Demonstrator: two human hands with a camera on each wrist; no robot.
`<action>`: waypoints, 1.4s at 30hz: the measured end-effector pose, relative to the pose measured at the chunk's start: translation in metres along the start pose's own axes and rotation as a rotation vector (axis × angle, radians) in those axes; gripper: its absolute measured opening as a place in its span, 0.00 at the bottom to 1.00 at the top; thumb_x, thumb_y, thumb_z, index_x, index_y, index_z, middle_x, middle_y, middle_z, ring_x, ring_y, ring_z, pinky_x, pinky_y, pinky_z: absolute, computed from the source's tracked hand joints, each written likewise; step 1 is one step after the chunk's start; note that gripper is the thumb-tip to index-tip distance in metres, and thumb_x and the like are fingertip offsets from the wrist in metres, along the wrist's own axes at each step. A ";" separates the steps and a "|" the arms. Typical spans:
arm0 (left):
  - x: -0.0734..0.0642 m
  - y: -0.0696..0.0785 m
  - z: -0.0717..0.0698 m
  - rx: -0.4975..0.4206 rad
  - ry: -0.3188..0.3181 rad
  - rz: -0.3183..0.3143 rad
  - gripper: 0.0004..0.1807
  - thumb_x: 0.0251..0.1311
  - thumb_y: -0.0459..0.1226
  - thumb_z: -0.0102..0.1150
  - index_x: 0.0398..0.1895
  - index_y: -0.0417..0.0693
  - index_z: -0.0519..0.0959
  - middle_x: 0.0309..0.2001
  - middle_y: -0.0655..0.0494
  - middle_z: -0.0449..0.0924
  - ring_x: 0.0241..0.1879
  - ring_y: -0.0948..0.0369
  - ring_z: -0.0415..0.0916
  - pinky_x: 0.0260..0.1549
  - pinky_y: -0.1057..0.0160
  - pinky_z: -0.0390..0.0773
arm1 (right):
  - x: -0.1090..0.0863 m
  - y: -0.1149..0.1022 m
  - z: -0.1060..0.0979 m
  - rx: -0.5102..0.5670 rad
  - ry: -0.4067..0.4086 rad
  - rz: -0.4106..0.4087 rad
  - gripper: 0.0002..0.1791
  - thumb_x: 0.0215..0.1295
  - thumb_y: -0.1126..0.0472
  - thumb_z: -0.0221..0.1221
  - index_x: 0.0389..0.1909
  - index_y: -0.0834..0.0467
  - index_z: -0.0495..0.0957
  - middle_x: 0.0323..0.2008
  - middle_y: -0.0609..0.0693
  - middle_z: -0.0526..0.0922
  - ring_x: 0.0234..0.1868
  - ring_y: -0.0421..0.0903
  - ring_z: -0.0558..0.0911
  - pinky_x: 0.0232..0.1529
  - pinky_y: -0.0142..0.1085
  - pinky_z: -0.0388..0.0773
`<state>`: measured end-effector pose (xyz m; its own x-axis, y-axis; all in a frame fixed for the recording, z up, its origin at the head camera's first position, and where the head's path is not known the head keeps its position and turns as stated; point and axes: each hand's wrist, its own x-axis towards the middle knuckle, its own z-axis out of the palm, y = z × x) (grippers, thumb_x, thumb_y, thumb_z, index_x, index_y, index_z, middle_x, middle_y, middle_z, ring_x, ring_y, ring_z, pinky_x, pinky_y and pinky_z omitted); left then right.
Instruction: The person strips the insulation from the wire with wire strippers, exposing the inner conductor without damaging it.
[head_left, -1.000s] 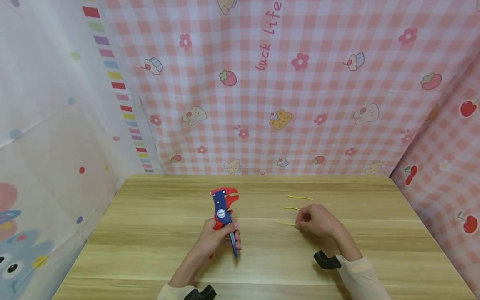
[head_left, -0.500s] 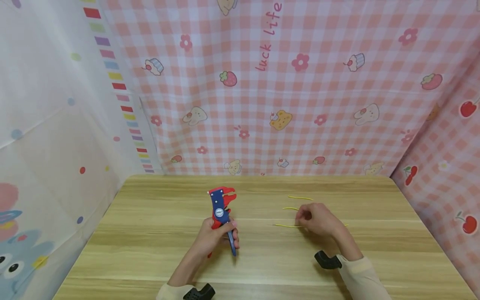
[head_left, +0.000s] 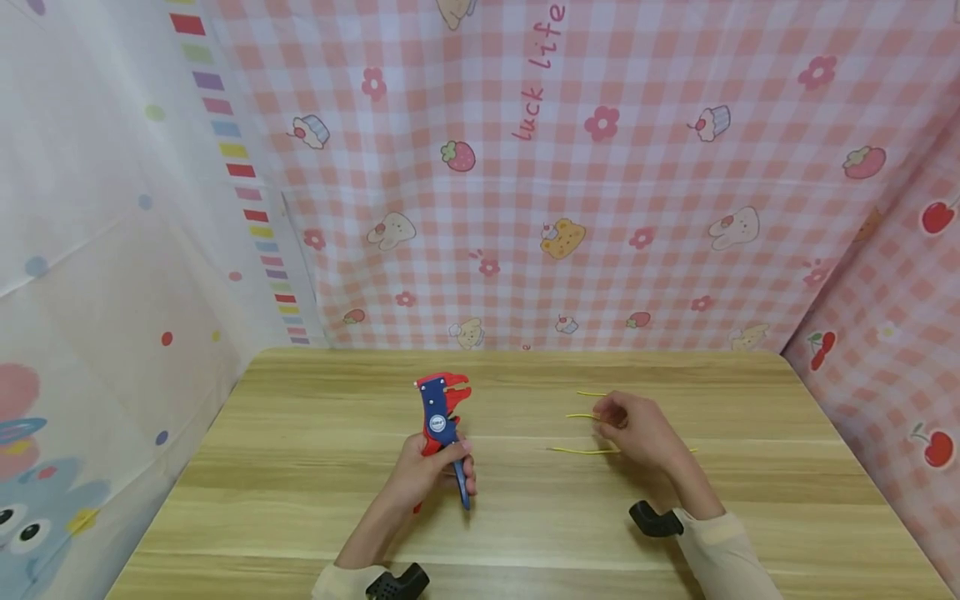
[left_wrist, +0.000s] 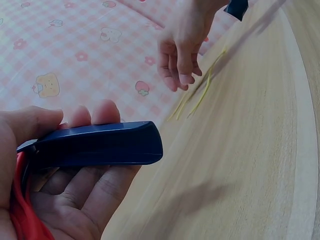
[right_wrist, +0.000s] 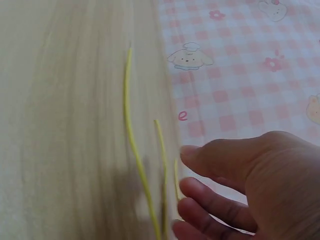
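My left hand [head_left: 429,473] grips a red and blue wire stripper [head_left: 437,408] by its handles, its head pointing up and away. In the left wrist view the blue handle [left_wrist: 100,145] lies across the fingers. My right hand [head_left: 643,432] hovers over several short yellow wires, thumb and fingers loosely bent and apart, with nothing seen between them. The nearest wire [head_left: 585,452] is the longest and runs under this hand; its tip looks thin and greyish in the right wrist view. Behind it lie a middle wire [head_left: 580,415] and a far wire [head_left: 591,393], both partly hidden by the hand.
A wood-grain table [head_left: 300,467] bears everything. Pink checked cloth [head_left: 525,208] hangs along its back edge, and more cloth [head_left: 892,333] stands at the right. A black wrist camera [head_left: 654,521] sits on the right wrist, another [head_left: 401,582] on the left.
My right hand has come off the nearest wire and shifted slightly toward the back of the table, now covering part of the far wire. The left hand with the wire stripper has barely moved.
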<state>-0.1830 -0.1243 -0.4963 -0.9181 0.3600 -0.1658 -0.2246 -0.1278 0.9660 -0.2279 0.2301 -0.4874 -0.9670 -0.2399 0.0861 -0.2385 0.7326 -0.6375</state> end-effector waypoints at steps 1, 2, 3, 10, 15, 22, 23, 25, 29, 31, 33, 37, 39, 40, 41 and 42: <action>0.000 0.000 0.000 0.001 0.001 -0.002 0.18 0.76 0.35 0.53 0.57 0.28 0.65 0.28 0.55 0.84 0.27 0.57 0.87 0.41 0.54 0.90 | 0.001 0.001 0.001 -0.001 0.019 -0.003 0.08 0.65 0.64 0.67 0.43 0.60 0.83 0.37 0.51 0.86 0.39 0.45 0.82 0.40 0.36 0.81; 0.001 0.000 -0.001 0.001 0.000 -0.004 0.19 0.76 0.36 0.53 0.57 0.28 0.65 0.28 0.55 0.84 0.27 0.57 0.87 0.41 0.54 0.90 | 0.001 0.002 0.001 -0.003 0.035 -0.007 0.09 0.64 0.65 0.67 0.44 0.61 0.83 0.38 0.53 0.86 0.40 0.46 0.83 0.41 0.38 0.82; 0.001 0.000 -0.001 0.003 0.000 -0.007 0.19 0.76 0.36 0.53 0.58 0.28 0.64 0.28 0.55 0.84 0.28 0.57 0.88 0.41 0.54 0.90 | 0.001 0.003 0.002 -0.005 0.048 -0.009 0.10 0.64 0.65 0.68 0.45 0.61 0.83 0.39 0.54 0.86 0.41 0.48 0.84 0.42 0.40 0.82; 0.001 -0.002 -0.004 0.015 0.006 -0.013 0.21 0.76 0.37 0.53 0.59 0.28 0.64 0.28 0.56 0.84 0.28 0.57 0.88 0.42 0.55 0.89 | 0.003 0.007 0.006 -0.011 0.066 -0.014 0.11 0.62 0.67 0.68 0.45 0.64 0.83 0.42 0.58 0.86 0.44 0.52 0.84 0.47 0.47 0.83; 0.001 -0.003 -0.006 0.010 0.008 -0.023 0.17 0.75 0.37 0.55 0.55 0.32 0.67 0.28 0.55 0.84 0.28 0.56 0.88 0.42 0.54 0.89 | 0.003 0.008 0.010 -0.030 0.057 -0.002 0.10 0.62 0.67 0.68 0.44 0.63 0.84 0.41 0.57 0.85 0.43 0.52 0.83 0.47 0.47 0.83; 0.002 -0.004 -0.005 -0.001 0.007 -0.033 0.16 0.75 0.37 0.55 0.54 0.32 0.68 0.28 0.55 0.84 0.28 0.56 0.88 0.41 0.53 0.90 | 0.004 0.012 0.014 -0.102 0.079 -0.008 0.01 0.64 0.66 0.64 0.36 0.59 0.84 0.30 0.50 0.79 0.33 0.43 0.75 0.37 0.36 0.74; 0.001 -0.004 -0.005 -0.003 0.004 -0.032 0.16 0.75 0.37 0.55 0.54 0.32 0.67 0.28 0.55 0.84 0.28 0.56 0.88 0.41 0.53 0.90 | 0.004 0.012 0.014 -0.109 0.083 -0.006 0.01 0.65 0.66 0.64 0.34 0.58 0.83 0.29 0.48 0.78 0.32 0.42 0.74 0.36 0.36 0.72; 0.001 -0.004 -0.004 -0.007 -0.001 -0.030 0.16 0.75 0.36 0.55 0.54 0.32 0.68 0.28 0.55 0.84 0.28 0.56 0.88 0.40 0.52 0.90 | 0.003 0.013 0.014 -0.117 0.093 -0.016 0.02 0.64 0.66 0.64 0.32 0.57 0.83 0.27 0.47 0.77 0.31 0.41 0.72 0.35 0.35 0.70; 0.001 -0.004 -0.003 -0.013 -0.012 -0.030 0.14 0.74 0.36 0.55 0.52 0.33 0.70 0.27 0.55 0.84 0.27 0.56 0.88 0.39 0.52 0.90 | 0.002 0.014 0.014 -0.122 0.097 -0.017 0.03 0.64 0.67 0.64 0.31 0.57 0.82 0.26 0.47 0.77 0.30 0.41 0.72 0.34 0.34 0.69; 0.002 -0.004 -0.003 -0.011 -0.014 -0.033 0.15 0.75 0.36 0.55 0.53 0.31 0.69 0.27 0.56 0.84 0.27 0.57 0.88 0.39 0.52 0.90 | 0.002 0.013 0.014 -0.117 0.097 -0.012 0.03 0.64 0.67 0.63 0.32 0.57 0.81 0.26 0.47 0.77 0.30 0.41 0.72 0.33 0.34 0.70; 0.002 -0.005 -0.003 -0.010 -0.015 -0.035 0.18 0.75 0.37 0.55 0.55 0.29 0.68 0.27 0.56 0.84 0.27 0.57 0.87 0.39 0.53 0.90 | 0.002 0.013 0.013 -0.105 0.097 -0.012 0.03 0.65 0.68 0.62 0.32 0.58 0.81 0.26 0.48 0.77 0.29 0.42 0.72 0.33 0.34 0.70; 0.002 -0.005 -0.004 -0.010 -0.014 -0.036 0.22 0.75 0.36 0.55 0.60 0.28 0.64 0.27 0.56 0.84 0.27 0.57 0.87 0.40 0.53 0.90 | 0.001 0.010 0.011 -0.091 0.100 -0.015 0.03 0.66 0.68 0.62 0.33 0.58 0.79 0.25 0.48 0.77 0.28 0.41 0.72 0.31 0.33 0.70; 0.003 -0.004 -0.004 -0.008 -0.009 -0.041 0.22 0.75 0.36 0.55 0.61 0.29 0.64 0.28 0.56 0.84 0.27 0.57 0.87 0.40 0.53 0.90 | 0.001 0.009 0.010 -0.091 0.104 -0.013 0.03 0.67 0.68 0.62 0.33 0.58 0.78 0.25 0.48 0.76 0.28 0.41 0.72 0.31 0.33 0.69; 0.002 -0.004 -0.004 -0.005 -0.007 -0.042 0.22 0.75 0.36 0.55 0.61 0.30 0.64 0.28 0.56 0.84 0.27 0.57 0.87 0.40 0.53 0.90 | 0.001 0.009 0.010 -0.092 0.106 -0.014 0.03 0.68 0.68 0.62 0.34 0.58 0.78 0.25 0.48 0.77 0.28 0.41 0.72 0.31 0.33 0.69; 0.002 -0.004 -0.004 -0.002 -0.007 -0.042 0.22 0.75 0.36 0.55 0.61 0.30 0.64 0.28 0.55 0.84 0.27 0.57 0.87 0.40 0.53 0.90 | 0.001 0.008 0.011 -0.092 0.109 -0.015 0.03 0.68 0.68 0.62 0.34 0.58 0.78 0.25 0.48 0.77 0.29 0.41 0.72 0.31 0.33 0.69; 0.002 -0.004 -0.004 0.000 -0.005 -0.042 0.21 0.75 0.36 0.55 0.61 0.30 0.64 0.28 0.55 0.84 0.27 0.57 0.87 0.41 0.53 0.90 | 0.001 0.007 0.011 -0.091 0.111 -0.015 0.03 0.68 0.68 0.62 0.34 0.58 0.78 0.25 0.48 0.77 0.29 0.41 0.72 0.31 0.32 0.69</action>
<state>-0.1856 -0.1266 -0.5011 -0.9060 0.3701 -0.2053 -0.2629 -0.1120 0.9583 -0.2297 0.2285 -0.5004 -0.9661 -0.1829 0.1823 -0.2551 0.7857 -0.5636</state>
